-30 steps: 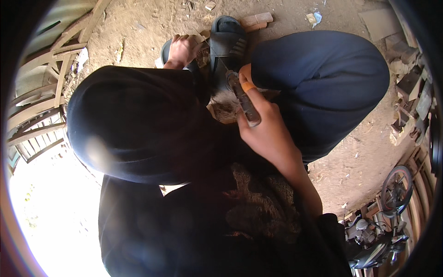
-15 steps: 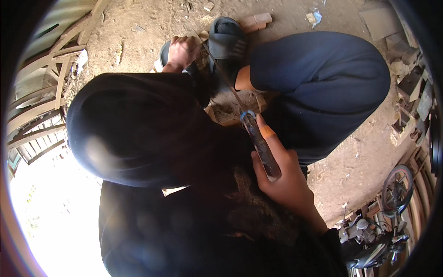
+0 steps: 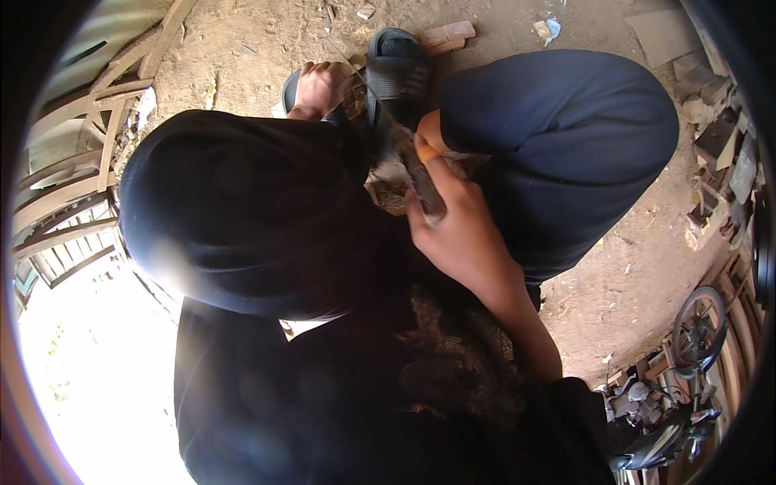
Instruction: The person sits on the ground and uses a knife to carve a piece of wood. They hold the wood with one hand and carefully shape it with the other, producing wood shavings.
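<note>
My right hand (image 3: 465, 218) is closed round the dark handle of a long thin-bladed hand tool (image 3: 422, 182). An orange band wraps its index finger. The tool's narrow blade, blurred in part, runs away from me past the black sandal (image 3: 396, 77) toward my left hand. My left hand (image 3: 319, 87) is closed beside that sandal, its knuckles up; what its fingers hold is hidden. A small pale piece of wood (image 3: 356, 61) shows just right of it, near the blade's far end. Whether the blade touches that piece, I cannot tell.
My bent leg (image 3: 566, 145) in dark trousers fills the right middle. Reddish blocks (image 3: 447, 36) lie beyond the sandal on the dirt floor (image 3: 267, 48). Scrap wood (image 3: 723, 162) is heaped at the right, with a motorcycle (image 3: 655, 412) below it. Wooden framing (image 3: 113, 137) stands left.
My right hand has moved forward and a little left with the tool, bringing the handle closer to the sandal. My left hand has stayed almost in place.
</note>
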A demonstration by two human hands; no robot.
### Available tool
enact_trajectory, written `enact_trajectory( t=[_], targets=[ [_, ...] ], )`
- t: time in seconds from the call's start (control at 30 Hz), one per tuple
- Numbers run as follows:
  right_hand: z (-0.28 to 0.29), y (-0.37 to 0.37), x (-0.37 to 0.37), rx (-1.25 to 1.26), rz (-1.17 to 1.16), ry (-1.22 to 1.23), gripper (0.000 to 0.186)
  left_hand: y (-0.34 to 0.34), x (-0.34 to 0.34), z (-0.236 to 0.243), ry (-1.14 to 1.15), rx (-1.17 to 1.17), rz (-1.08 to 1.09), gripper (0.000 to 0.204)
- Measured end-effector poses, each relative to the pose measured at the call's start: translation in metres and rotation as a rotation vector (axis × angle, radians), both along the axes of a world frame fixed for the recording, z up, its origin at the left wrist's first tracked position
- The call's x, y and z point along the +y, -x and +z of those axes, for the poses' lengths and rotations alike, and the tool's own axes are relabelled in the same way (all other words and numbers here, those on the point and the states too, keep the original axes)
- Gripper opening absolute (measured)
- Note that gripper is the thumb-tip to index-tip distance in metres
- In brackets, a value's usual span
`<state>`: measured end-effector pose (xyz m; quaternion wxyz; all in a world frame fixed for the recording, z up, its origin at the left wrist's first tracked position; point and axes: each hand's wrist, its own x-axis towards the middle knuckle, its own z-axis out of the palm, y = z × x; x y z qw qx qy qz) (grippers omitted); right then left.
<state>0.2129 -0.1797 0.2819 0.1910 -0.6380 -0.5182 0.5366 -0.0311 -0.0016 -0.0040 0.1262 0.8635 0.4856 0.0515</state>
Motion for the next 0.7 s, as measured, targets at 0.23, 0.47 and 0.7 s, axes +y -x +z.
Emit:
enact_trajectory(
  t=[0.23,0.47,0.7],
  targets=[
    [0.02,-0.01,-0.034,0.055,0.031,-0.046,0.064,0.018,-0.006,-0.008,-0.047,0.014,0.056,0.033],
    [0.034,-0.022,-0.051,0.085,-0.032,0.041,0.067,0.005,-0.006,0.005,0.01,0.115,0.104,0.034],
    [0.026,-0.014,-0.017,0.063,0.0,0.312,0.065,0.003,-0.002,0.002,-0.029,0.022,0.105,0.037]
  ],
)
